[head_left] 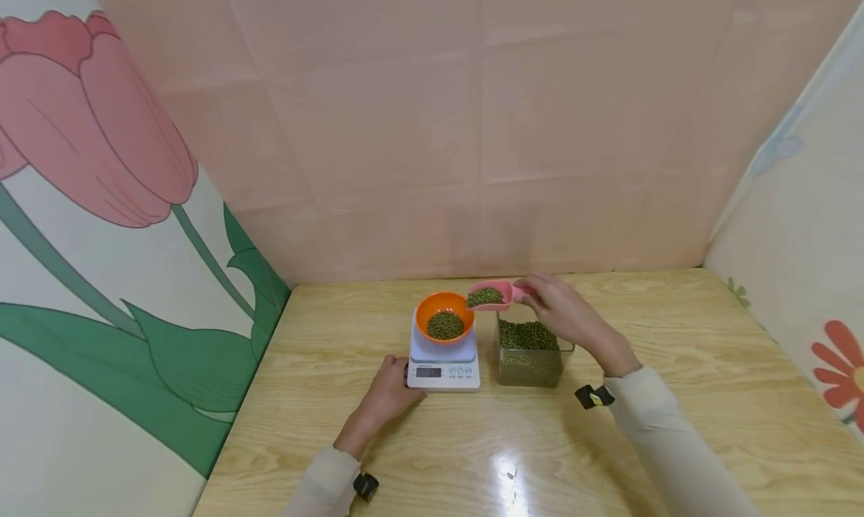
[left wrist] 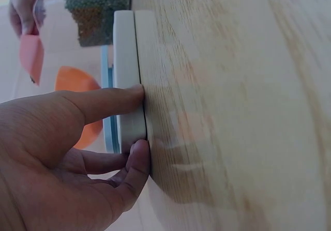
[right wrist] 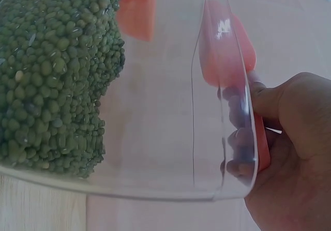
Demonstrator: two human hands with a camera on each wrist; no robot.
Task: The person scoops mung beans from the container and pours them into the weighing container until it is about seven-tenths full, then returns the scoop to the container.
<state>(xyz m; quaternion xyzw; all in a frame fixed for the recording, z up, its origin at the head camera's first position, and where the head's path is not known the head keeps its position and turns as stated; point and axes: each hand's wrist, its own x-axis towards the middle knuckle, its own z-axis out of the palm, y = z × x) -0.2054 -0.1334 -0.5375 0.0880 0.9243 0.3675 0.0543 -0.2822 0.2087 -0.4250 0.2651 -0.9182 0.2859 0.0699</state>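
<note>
Head view: right hand (head_left: 563, 312) curls round scoop (head_left: 506, 293) of beans (head_left: 484, 297) at bowl (head_left: 443, 302) rim, contact unclear. Bowl, beans inside, sits on scale (head_left: 442, 353); left hand (head_left: 389, 392), fingers bent, grips its edge. Tub (head_left: 529, 373) alongside holds beans.

Pale wood-grain table (head_left: 324, 442), glossy top with a white glare (head_left: 509, 481) in its nearer part, 2 objects standing directly on it, a white digital scale (head_left: 443, 380), a clear container (head_left: 529, 376) of green beans (head_left: 526, 335) just beside it.

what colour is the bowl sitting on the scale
The bowl on the scale is bright orange; the head view shows it best.
</note>
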